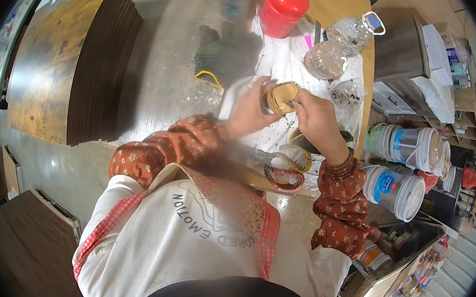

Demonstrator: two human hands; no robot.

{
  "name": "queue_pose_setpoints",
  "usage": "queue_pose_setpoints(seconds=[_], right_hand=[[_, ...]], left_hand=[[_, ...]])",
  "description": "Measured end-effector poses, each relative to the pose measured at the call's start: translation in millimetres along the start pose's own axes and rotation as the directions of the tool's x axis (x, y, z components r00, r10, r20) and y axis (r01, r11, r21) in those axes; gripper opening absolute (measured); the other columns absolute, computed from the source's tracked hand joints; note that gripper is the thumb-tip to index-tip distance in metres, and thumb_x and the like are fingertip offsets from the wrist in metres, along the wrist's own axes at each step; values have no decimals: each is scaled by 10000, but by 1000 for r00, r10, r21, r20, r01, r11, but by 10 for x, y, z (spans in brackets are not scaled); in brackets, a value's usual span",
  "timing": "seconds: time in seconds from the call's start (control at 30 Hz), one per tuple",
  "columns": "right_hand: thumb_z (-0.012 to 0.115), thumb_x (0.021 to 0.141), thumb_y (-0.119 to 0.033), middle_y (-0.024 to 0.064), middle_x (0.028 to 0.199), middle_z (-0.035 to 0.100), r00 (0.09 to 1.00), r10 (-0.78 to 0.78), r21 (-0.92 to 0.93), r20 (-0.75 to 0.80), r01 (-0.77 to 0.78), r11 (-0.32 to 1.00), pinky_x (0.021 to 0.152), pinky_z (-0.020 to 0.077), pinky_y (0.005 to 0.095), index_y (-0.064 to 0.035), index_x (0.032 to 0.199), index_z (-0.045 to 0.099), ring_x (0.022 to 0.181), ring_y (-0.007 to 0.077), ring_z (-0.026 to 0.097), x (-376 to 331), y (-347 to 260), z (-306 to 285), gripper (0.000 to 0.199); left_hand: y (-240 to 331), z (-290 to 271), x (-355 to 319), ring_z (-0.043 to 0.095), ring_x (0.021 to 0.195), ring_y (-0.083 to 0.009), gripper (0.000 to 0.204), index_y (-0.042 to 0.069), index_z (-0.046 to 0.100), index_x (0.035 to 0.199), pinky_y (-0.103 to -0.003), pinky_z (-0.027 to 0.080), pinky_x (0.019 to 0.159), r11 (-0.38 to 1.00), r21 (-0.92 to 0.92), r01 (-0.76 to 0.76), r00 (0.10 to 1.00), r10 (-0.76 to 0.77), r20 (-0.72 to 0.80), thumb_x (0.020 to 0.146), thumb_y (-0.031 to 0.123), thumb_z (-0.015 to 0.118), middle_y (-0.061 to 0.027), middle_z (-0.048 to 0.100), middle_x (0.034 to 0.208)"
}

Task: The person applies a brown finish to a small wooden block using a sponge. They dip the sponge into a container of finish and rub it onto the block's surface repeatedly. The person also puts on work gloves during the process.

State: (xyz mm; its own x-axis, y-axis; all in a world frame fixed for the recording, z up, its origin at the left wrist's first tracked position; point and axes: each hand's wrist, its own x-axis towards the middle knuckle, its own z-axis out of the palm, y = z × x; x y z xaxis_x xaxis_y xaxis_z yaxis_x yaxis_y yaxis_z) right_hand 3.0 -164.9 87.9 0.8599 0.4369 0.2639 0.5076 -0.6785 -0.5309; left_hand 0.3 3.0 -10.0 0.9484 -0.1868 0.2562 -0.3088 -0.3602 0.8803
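Note:
Above the worktable, my left hand point(248, 110) is closed around the side of a small round tub point(276, 104) of tan paste. It tilts toward me, so the smooth paste inside shows. My right hand point(316, 120) pinches a small thin tool over the tub's right rim. Its tip lies at the paste, and the fingers hide most of it, so its kind is unclear. Beneath both hands lies a white, stained cloth point(275, 60). A dark glove with a yellow cuff point(215, 55) rests beyond my left hand, and another yellow-edged glove point(295, 157) lies nearer me.
A red lidded jar point(284, 11) and a clear jug with a blue-rimmed handle point(352, 33) stand at the back. Stacked brown boards point(77, 64) rise on the left. White paint buckets point(394, 189) lie to the right, beside a grey cabinet point(402, 52).

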Motion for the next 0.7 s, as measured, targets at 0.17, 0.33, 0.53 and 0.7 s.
queue_pose_setpoints(seconds=[0.17,0.33,0.53,0.7], right_hand=[[564,848,-56,180,669,563,995,33,-185,-89,-49,982,532,433,392,-22,849,526,610,362,578,25,23,0,51],[565,841,-43,178,649,557,1000,22,32,-10,-21,999,523,432,409,-20,832,511,591,375,570,40,-4,0,59],[567,848,-41,171,640,560,1000,30,-178,-4,-31,984,506,432,373,-17,829,532,572,331,585,57,-5,-9,47],[574,830,-14,161,625,569,989,53,-65,-138,-63,996,501,431,380,-18,819,524,560,332,584,82,-17,2,51]], left_hand=[[-13,8,-1,626,975,-367,898,56,270,1325,-409,514,834,999,-13,-31,999,30,-21,661,307,821,-194,623,1102],[-13,12,-9,617,999,-357,897,59,284,1319,-403,505,854,997,-66,36,999,-36,3,648,293,831,-185,609,1136],[-21,23,-10,603,1032,-346,888,57,286,1317,-392,493,874,996,-86,36,999,-37,-3,651,267,833,-166,606,1144],[-33,37,-24,599,1019,-358,859,35,290,1305,-393,484,867,993,-122,8,1000,-11,-24,643,185,817,-191,602,1118]])
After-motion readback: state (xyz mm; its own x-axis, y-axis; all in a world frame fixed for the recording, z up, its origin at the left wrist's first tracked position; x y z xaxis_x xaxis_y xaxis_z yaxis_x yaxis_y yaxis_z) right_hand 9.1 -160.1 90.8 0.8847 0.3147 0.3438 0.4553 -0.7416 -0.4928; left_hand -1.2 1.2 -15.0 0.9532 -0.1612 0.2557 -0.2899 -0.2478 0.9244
